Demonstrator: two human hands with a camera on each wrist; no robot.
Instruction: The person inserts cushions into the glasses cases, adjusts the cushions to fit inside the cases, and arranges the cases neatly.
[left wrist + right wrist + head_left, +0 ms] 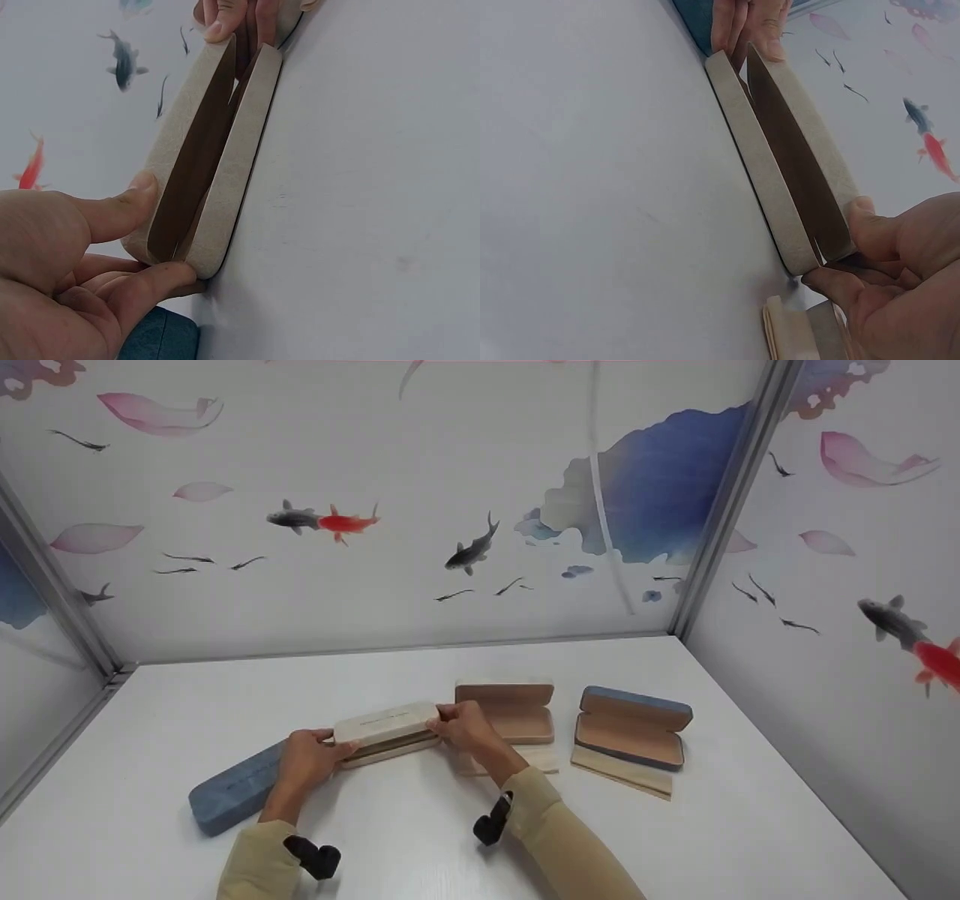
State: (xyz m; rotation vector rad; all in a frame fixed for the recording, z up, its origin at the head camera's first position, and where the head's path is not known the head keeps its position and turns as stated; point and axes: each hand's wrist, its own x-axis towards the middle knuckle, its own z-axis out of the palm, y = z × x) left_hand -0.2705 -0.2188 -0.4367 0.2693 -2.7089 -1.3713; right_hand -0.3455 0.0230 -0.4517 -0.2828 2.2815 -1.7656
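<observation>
A cream glasses case [386,730] lies on the white table [420,840], its lid slightly ajar. My left hand [309,756] pinches its left end, thumb on the lid and fingers under the base. My right hand [459,725] pinches the right end the same way. In the left wrist view the cream glasses case [214,161] shows a dark gap between lid and base, with my left hand [90,255] at its near end. The right wrist view shows the cream glasses case [787,176] partly open, my right hand [885,262] pinching its near end.
A shut blue case [232,789] lies left of my left hand. An open beige case [510,712] stands behind my right hand, with a folded cloth [544,759] in front of it. An open blue case [631,727] and a cloth [621,771] lie to the right.
</observation>
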